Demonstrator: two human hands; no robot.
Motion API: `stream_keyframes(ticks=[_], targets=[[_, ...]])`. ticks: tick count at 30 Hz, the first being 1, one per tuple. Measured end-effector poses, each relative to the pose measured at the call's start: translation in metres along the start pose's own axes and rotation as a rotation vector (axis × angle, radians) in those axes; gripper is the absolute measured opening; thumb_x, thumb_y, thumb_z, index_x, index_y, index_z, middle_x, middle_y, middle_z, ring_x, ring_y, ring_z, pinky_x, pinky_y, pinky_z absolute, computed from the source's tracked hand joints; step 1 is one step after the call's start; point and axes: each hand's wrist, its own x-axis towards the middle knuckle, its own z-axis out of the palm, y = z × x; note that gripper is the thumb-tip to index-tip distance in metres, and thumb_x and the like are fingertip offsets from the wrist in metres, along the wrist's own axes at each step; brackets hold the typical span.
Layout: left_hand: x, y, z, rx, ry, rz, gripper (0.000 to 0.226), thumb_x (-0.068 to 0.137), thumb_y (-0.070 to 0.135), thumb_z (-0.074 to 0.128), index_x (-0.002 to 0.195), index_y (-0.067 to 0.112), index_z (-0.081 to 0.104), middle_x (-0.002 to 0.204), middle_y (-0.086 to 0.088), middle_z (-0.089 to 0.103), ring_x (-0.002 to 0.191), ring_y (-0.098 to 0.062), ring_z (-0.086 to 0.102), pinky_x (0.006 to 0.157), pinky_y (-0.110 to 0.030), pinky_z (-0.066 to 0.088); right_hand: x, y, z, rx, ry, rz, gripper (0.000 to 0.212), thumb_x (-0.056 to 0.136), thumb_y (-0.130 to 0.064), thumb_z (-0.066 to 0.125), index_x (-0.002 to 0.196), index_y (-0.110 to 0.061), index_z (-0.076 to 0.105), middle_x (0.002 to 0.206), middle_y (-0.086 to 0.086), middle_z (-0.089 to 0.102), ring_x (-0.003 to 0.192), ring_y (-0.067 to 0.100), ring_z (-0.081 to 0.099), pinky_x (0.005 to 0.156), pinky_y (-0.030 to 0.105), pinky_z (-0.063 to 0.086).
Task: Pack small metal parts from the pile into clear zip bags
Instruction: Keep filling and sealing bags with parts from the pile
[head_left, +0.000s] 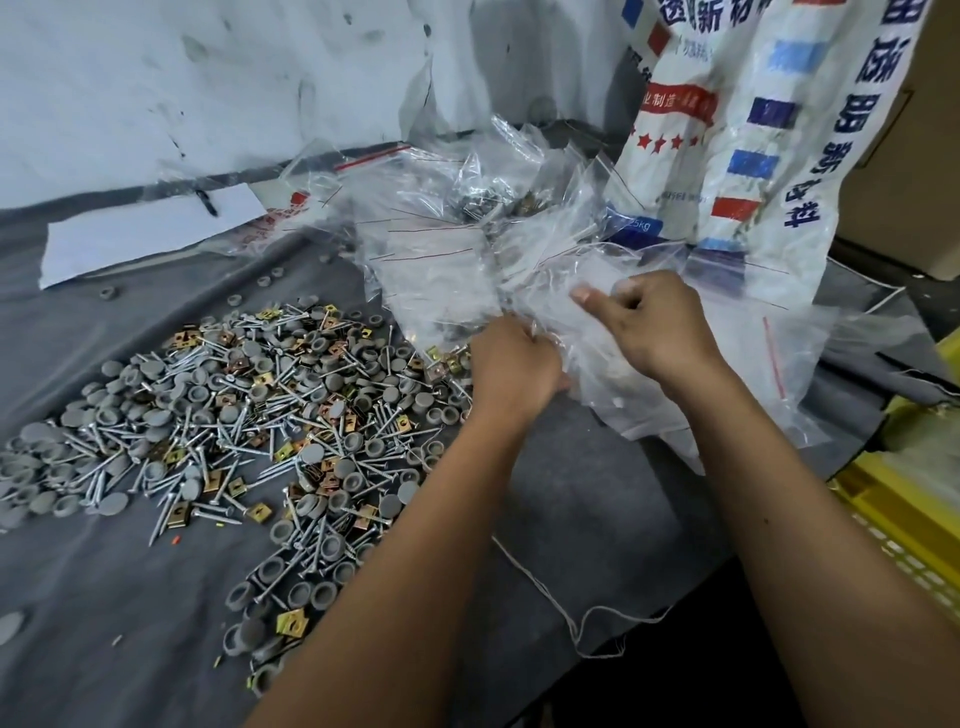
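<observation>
A wide pile of small parts (249, 410) covers the left of the grey table: silver screws, grey round caps and brass square clips. Behind and to the right of it lies a heap of clear zip bags (452, 260) with red seal lines. My left hand (511, 364) grips the edge of a clear bag (587, 353) at the heap's near side, fingers curled into the plastic. My right hand (654, 322) pinches the same bag just to the right, thumb stretched out over the film. Some bags deeper in the heap hold parts.
A tall white woven sack (753, 124) with blue and red print stands at the back right. A white sheet with a black pen (150, 234) lies at the back left. A yellow crate (904, 525) sits off the table's right edge. Loose string (571, 618) trails over the front edge.
</observation>
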Motion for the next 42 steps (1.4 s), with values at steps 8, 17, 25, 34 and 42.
stream_keyframes(ticks=[8, 17, 25, 34, 42], targets=[[-0.02, 0.018, -0.014, 0.184, 0.287, 0.269, 0.035, 0.102, 0.038, 0.059, 0.125, 0.012, 0.053, 0.112, -0.002, 0.065, 0.102, -0.026, 0.065, 0.091, -0.047, 0.055, -0.006, -0.044, -0.013, 0.634, 0.15, -0.108, 0.047, 0.097, -0.023, 0.067, 0.069, 0.013, 0.056, 0.069, 0.03, 0.06, 0.059, 0.022, 0.059, 0.059, 0.037, 0.049], [-0.031, 0.014, -0.163, -0.847, 0.113, -0.065, 0.055, 0.106, 0.051, 0.05, 0.125, 0.001, 0.061, 0.101, -0.01, 0.08, 0.087, -0.021, 0.078, 0.071, -0.03, 0.061, -0.039, -0.113, 0.039, 1.198, -0.571, -0.125, 0.014, 0.092, -0.005, 0.059, 0.079, 0.0, 0.06, 0.075, 0.012, 0.07, 0.063, 0.027, 0.066, 0.059, 0.033, 0.055], [-0.079, -0.039, -0.279, -0.763, -0.034, -0.171, 0.027, 0.092, 0.012, 0.056, 0.109, 0.004, 0.075, 0.109, -0.011, 0.076, 0.089, -0.017, 0.074, 0.089, -0.034, 0.062, -0.073, -0.178, 0.121, 1.16, -0.868, -0.127, 0.012, 0.088, -0.011, 0.065, 0.078, -0.007, 0.07, 0.072, 0.006, 0.069, 0.065, 0.021, 0.068, 0.069, 0.039, 0.058], [-0.138, -0.058, -0.437, -0.015, 0.745, -0.097, 0.045, 0.098, 0.003, 0.065, 0.057, 0.019, 0.074, 0.053, 0.013, 0.067, 0.054, 0.001, 0.065, 0.062, -0.013, 0.055, -0.102, -0.213, 0.189, 0.563, -0.699, -0.294, 0.021, 0.094, -0.024, 0.075, 0.092, -0.007, 0.064, 0.078, 0.007, 0.075, 0.061, 0.02, 0.07, 0.055, 0.035, 0.056], [-0.106, -0.043, -0.333, 0.434, 0.633, 0.086, 0.031, 0.071, 0.017, 0.093, 0.059, 0.021, 0.065, 0.062, 0.007, 0.068, 0.059, -0.016, 0.065, 0.06, -0.029, 0.051, -0.12, -0.236, 0.209, 0.757, -0.814, -0.104, 0.044, 0.101, -0.043, 0.062, 0.077, -0.006, 0.067, 0.064, 0.012, 0.071, 0.047, 0.023, 0.063, 0.038, 0.024, 0.043]])
